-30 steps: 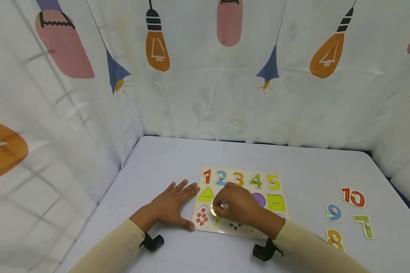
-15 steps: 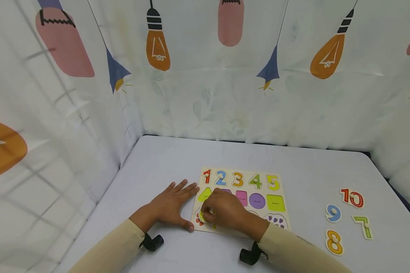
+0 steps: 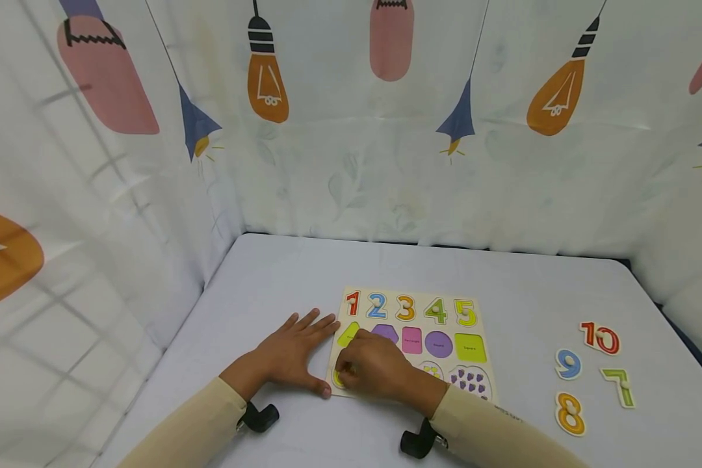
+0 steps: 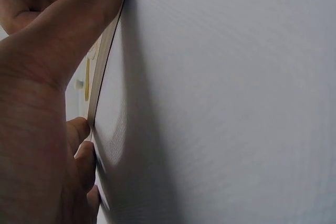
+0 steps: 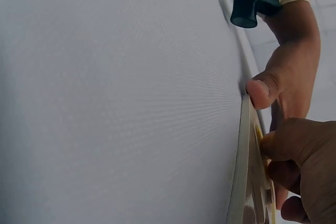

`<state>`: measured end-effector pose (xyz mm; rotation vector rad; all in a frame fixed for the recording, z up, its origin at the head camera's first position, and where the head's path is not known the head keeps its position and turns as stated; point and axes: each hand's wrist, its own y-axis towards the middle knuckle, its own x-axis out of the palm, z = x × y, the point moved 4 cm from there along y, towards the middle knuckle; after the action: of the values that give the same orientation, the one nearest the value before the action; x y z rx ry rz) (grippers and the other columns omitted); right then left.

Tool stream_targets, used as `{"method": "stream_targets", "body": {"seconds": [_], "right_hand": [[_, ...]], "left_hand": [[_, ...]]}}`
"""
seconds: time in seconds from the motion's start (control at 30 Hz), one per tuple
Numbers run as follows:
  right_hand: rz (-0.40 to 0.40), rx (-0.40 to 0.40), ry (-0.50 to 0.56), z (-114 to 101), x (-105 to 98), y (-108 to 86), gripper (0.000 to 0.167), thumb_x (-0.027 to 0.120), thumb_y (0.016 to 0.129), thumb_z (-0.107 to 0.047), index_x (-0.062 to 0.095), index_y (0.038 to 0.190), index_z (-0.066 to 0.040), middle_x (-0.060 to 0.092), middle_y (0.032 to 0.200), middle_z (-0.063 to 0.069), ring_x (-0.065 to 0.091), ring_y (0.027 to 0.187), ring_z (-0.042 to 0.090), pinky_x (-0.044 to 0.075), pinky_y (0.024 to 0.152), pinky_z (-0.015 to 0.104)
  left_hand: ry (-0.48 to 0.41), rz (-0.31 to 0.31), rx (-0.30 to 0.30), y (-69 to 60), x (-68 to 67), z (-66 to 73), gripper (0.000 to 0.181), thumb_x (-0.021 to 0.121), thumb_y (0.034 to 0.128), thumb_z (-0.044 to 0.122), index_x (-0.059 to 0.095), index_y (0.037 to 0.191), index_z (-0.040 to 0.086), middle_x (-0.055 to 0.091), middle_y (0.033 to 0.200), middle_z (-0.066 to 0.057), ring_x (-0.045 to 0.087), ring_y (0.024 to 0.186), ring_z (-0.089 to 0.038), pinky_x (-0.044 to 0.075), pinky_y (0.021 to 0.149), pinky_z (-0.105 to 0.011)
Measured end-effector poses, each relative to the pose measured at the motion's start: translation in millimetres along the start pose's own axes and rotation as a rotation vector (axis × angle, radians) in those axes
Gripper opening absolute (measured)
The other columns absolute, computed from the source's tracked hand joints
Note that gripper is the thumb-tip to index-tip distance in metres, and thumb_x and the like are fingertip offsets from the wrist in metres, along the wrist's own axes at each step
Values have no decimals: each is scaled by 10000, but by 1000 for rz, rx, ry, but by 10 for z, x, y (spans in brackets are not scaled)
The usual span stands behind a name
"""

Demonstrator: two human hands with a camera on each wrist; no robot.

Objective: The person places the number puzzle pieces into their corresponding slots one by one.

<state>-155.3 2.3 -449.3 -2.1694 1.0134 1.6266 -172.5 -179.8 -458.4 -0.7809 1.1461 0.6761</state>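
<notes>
The puzzle board (image 3: 449, 328) lies flat, with numbers 1 to 5 along its top row, coloured shapes in the middle and pictures below. At its left edge rests my left hand (image 3: 291, 351), fingers spread and thumb at the lower corner. My right hand (image 3: 380, 367) is over the lower left pictures, its curled fingers pinching a yellow piece (image 3: 337, 378), mostly hidden. In the right wrist view, the right hand's fingers (image 5: 283, 142) are low at the board's face, close to the left thumb (image 5: 258, 93).
On the white table to the right lie loose number pieces: a red 10 (image 3: 600, 338), a blue 9 (image 3: 569, 364), a green 7 (image 3: 619, 387) and an orange 8 (image 3: 571, 414). A patterned curtain (image 3: 351, 143) hangs behind the table.
My right hand has moved left across the board to its lower left corner with the yellow piece, uncovering middle shapes and lower right pictures. My left hand has stayed in place.
</notes>
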Motion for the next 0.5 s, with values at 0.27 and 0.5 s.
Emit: {"method": "stream_targets", "body": {"seconds": [0.27, 0.5], "right_hand": [[-3, 29, -8, 29, 34, -27, 47, 796, 885, -263, 807, 930, -264, 673, 813, -233, 541, 870, 9, 466, 742, 154], [-62, 2, 55, 114, -24, -96, 154, 768, 914, -259, 797, 1065, -262, 691, 996, -228, 559, 1049, 25, 496, 911, 207]], "left_hand": [[7, -5, 10, 49, -9, 20, 1266, 648, 637, 921, 284, 1638, 236, 250, 1683, 51, 106, 1564, -286, 114, 1230, -589], [4, -6, -12, 30, -22, 7, 1286, 633, 619, 939, 300, 1633, 222, 262, 1679, 38, 113, 1562, -300, 115, 1228, -599]]}}
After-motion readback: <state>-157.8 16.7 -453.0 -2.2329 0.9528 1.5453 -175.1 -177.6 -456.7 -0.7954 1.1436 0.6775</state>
